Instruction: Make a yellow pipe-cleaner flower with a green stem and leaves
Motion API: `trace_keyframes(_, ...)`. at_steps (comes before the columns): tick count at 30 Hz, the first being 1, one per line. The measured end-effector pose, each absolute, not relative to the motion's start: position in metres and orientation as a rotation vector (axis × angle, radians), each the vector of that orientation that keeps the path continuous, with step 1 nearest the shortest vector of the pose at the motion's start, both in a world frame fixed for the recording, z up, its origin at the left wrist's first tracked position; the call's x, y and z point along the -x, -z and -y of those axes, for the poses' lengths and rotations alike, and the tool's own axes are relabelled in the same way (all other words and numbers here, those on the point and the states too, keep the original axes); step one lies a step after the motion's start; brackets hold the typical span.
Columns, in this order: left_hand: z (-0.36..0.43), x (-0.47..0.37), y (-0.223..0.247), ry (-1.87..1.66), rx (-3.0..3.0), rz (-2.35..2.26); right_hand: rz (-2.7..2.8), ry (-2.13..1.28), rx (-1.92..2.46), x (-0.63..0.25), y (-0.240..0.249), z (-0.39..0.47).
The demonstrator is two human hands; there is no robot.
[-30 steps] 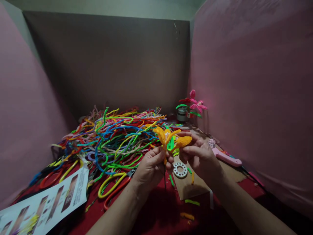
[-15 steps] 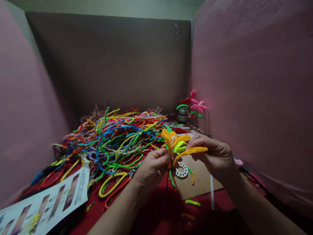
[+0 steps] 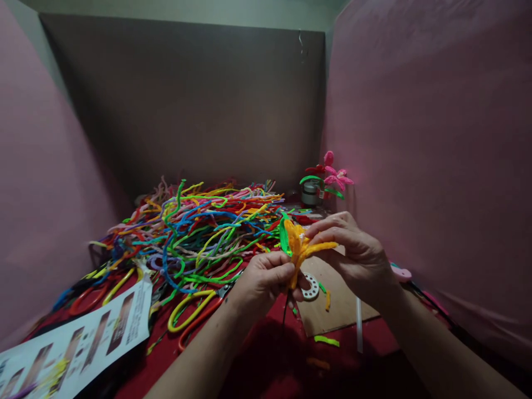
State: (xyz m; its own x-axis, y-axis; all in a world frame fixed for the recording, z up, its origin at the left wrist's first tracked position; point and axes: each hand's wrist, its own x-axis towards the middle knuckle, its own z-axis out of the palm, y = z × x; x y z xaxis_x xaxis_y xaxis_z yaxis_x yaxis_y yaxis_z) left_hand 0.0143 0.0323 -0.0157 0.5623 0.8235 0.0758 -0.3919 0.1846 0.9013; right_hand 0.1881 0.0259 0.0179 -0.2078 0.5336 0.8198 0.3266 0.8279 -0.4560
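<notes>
My left hand (image 3: 270, 276) is closed round the base of an orange pipe-cleaner flower (image 3: 296, 246), which stands upright with a thin dark stem below the fist. Pale bits show at the flower's centre. My right hand (image 3: 353, 255) has its fingertips closed on the petals from the right, and one long orange petal sticks out between its fingers. Behind the flower, on its left side, is a green pipe-cleaner piece (image 3: 284, 233); whether it is joined to the flower I cannot tell.
A large heap of coloured pipe cleaners (image 3: 208, 227) lies at the back left. Yellow-and-red scissors (image 3: 191, 313) and a printed sheet (image 3: 83, 343) are in front. Right are cardboard (image 3: 332, 305), a white holed ring (image 3: 310, 287), a clear stick (image 3: 359, 327) and pink flowers (image 3: 337, 178).
My right hand has moved left and its fingers now press the orange petals inward. The flower has turned, its petals are closer together, and the green piece shows more on the left.
</notes>
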Motion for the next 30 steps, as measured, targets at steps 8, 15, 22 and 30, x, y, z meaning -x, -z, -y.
trace_keyframes(8,-0.03,-0.013,0.015,-0.888,-1.052,-0.511,1.735,-0.184,0.664,-0.184,-0.011,-0.026)
trace_keyframes(15,-0.028,-0.017,0.014,-0.893,-1.036,-0.541,1.618,-0.192,0.654,-0.179,0.003,-0.023)
trace_keyframes(22,-0.028,-0.015,0.015,-0.896,-1.081,-0.598,1.532,-0.24,0.681,-0.17,0.008,-0.027)
trace_keyframes(30,-0.028,-0.01,0.014,-0.937,-1.278,-0.536,1.356,-0.955,0.795,-0.161,0.021,-0.009)
